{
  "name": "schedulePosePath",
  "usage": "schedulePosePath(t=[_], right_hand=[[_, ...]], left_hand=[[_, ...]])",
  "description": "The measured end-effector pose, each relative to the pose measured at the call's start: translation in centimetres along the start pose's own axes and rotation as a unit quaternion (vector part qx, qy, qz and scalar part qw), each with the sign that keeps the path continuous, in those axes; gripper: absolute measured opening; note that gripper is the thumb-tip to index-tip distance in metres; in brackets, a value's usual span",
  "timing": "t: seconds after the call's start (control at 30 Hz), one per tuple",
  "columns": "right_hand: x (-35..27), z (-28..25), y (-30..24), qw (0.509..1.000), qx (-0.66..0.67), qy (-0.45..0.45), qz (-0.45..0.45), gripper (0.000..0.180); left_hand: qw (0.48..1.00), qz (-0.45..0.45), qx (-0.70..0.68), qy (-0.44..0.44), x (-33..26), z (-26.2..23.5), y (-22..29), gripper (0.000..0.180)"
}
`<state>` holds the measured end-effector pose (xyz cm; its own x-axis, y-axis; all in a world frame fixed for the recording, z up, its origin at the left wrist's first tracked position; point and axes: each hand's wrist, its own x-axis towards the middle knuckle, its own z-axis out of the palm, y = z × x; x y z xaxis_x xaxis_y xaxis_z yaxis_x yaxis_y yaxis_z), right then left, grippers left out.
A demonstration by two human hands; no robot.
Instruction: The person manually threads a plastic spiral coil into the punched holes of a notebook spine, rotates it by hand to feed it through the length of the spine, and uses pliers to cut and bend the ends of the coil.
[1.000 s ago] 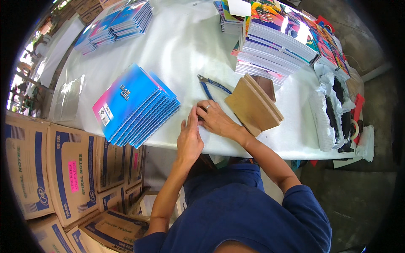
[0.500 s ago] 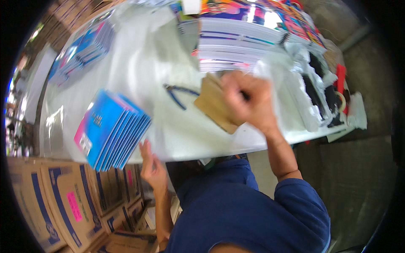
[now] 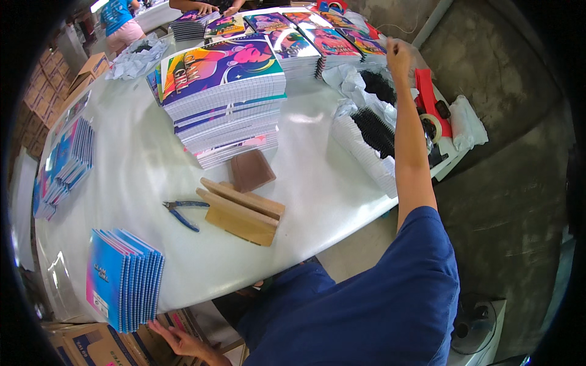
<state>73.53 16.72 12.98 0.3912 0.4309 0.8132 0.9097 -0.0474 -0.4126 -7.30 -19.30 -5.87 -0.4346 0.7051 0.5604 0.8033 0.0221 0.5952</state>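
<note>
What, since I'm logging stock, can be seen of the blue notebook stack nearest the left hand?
The blue notebook stack has shiny-looking covers; the top one shades from blue to pink leftward, with dark lettering and a white label. Coiled bindings line its right side. It lies fanned at the white table's near edge. The left hand is at its lower corner; contact is unclear.

The person wears a navy blue shirt with a short, loose sleeve. The trousers are blue too. The left hand and right forearm are uncovered.
</note>
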Motion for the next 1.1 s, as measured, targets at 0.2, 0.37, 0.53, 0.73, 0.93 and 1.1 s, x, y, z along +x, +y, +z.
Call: schedulePosePath(t=[0.2,0.37,0.53,0.73,0.93,1.1], right_hand=[[-0.2,-0.5,11.2,0.985,-0.143,-0.062,0.073,0.066],[-3.0,1.1,-10.3,0.982,0.003,-0.093,-0.166,0.036],[-6.0,-2.9,-22.2,0.979,0.005,-0.105,-0.175,0.017],[-27.4,-10.1,-42.8,0.832,0.323,-0.287,-0.350,0.016],[-39.1,1.9,-46.4,0.843,-0.010,-0.470,-0.263,0.054],[-37.8,1.8,-49.8,0.776,0.004,-0.565,-0.279,0.057]], left_hand=[[0.985,-0.168,0.036,0.011,-0.2,1.3,-2.1,0.072],[0.975,-0.213,0.042,0.049,1.8,0.9,-3.6,0.091],[0.977,-0.170,-0.111,0.071,4.3,5.3,-2.7,0.091],[0.952,-0.185,-0.200,0.136,4.4,5.8,-1.5,0.092],[0.973,-0.198,-0.033,0.118,6.0,4.6,-3.3,0.110],[0.970,-0.234,0.035,0.059,10.1,3.5,-5.3,0.117]])
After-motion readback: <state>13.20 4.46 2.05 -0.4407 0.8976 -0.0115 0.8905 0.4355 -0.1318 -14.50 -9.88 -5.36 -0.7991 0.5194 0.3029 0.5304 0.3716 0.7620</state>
